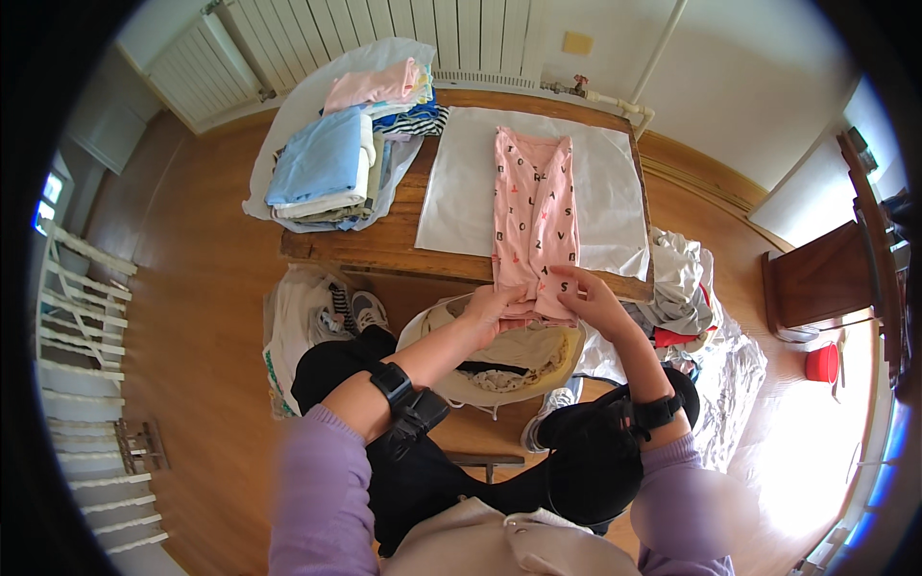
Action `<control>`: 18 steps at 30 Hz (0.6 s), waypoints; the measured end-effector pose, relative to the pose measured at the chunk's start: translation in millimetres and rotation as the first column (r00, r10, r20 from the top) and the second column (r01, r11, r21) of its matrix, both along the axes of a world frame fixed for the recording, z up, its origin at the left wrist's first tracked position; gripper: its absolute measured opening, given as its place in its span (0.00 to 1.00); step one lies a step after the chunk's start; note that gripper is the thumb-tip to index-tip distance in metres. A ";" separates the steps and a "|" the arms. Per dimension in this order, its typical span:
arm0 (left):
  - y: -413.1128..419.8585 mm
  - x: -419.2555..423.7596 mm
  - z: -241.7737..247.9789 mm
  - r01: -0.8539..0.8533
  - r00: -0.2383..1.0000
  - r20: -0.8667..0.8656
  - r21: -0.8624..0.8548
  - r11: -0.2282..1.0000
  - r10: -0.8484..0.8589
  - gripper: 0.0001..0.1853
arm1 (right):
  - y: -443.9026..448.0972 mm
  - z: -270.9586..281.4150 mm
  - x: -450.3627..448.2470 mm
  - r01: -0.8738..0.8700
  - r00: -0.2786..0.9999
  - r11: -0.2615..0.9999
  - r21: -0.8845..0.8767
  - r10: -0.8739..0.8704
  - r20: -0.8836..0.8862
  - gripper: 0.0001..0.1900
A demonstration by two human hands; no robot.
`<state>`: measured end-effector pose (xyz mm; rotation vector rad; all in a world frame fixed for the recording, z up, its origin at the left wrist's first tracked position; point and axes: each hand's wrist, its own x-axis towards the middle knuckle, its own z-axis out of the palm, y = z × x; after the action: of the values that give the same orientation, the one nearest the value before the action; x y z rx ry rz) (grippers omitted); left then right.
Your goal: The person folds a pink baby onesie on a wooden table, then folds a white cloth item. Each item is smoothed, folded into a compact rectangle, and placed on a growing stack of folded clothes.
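Note:
A pink garment (534, 209) printed with letters lies in a long narrow strip on a white sheet (461, 194), which covers part of a wooden table (346, 247). Its lower end hangs past the table's near edge. My left hand (492, 311) grips that end at its left corner, fingers partly under the cloth. At the right corner my right hand (587, 297) has its thumb and fingers on the cloth; whether it pinches the fabric is not plain. Below both hands stands a pale basin or bag (421, 345) with light-coloured clothes (504, 360) in it.
Folded clothes (320, 158) are stacked on a plastic sheet at the table's left. Bags of clothes (299, 317) and a heap of clothes (681, 288) flank the table on the floor. A radiator (403, 36) and valve pipe (605, 97) run behind. A red bucket (821, 362) stands far right.

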<state>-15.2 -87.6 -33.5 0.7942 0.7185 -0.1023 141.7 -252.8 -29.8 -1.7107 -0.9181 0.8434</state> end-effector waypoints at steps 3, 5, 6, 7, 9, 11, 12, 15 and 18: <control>-2.8 0.3 -0.9 -0.046 0.999 0.000 0.000 0.999 0.046 0.20 | -4.2 11.0 2.9 0.044 0.997 0.997 -0.069 -0.039 0.064 0.20; -1.0 -1.3 -2.4 -0.048 0.998 0.026 -0.023 0.999 0.049 0.18 | -7.9 18.9 5.8 0.083 0.993 0.987 -0.136 -0.070 0.096 0.19; 0.3 -2.7 -3.3 -0.035 0.998 0.052 -0.029 0.999 0.037 0.17 | -11.0 22.5 8.1 0.095 0.991 0.981 -0.167 -0.077 0.108 0.18; 2.1 -4.7 -4.4 -0.027 0.997 0.069 -0.038 0.999 0.030 0.17 | -13.0 24.6 9.5 0.082 0.993 0.983 -0.164 -0.067 0.099 0.17; 4.7 -8.0 -5.5 -0.015 0.997 0.075 -0.046 0.999 0.018 0.16 | -10.5 25.1 9.6 0.093 0.920 0.986 -0.135 -0.034 0.391 0.19; 5.9 -12.0 -6.0 -0.004 0.998 0.059 -0.045 0.999 0.007 0.16 | -9.4 26.1 9.2 0.078 0.807 0.976 -0.203 0.057 0.588 0.22; 7.0 -13.7 -5.7 0.011 0.998 0.059 -0.045 0.999 -0.008 0.16 | -8.9 26.8 7.3 0.015 0.762 0.988 -0.153 0.088 0.642 0.25; 8.7 -17.3 -3.3 0.033 0.997 0.076 -0.049 0.998 -0.029 0.17 | -8.2 31.1 0.4 -0.078 0.606 0.990 -0.119 0.141 0.783 0.34; 9.4 -18.0 -0.7 0.021 0.997 0.074 -0.046 0.999 -0.017 0.17 | -4.4 30.9 -3.2 -0.105 0.429 0.986 -0.127 0.160 0.889 0.42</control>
<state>-33.2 -78.2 -34.3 0.7563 0.6368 -0.1061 138.4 -257.2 1.1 -2.1655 -1.7755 -0.0868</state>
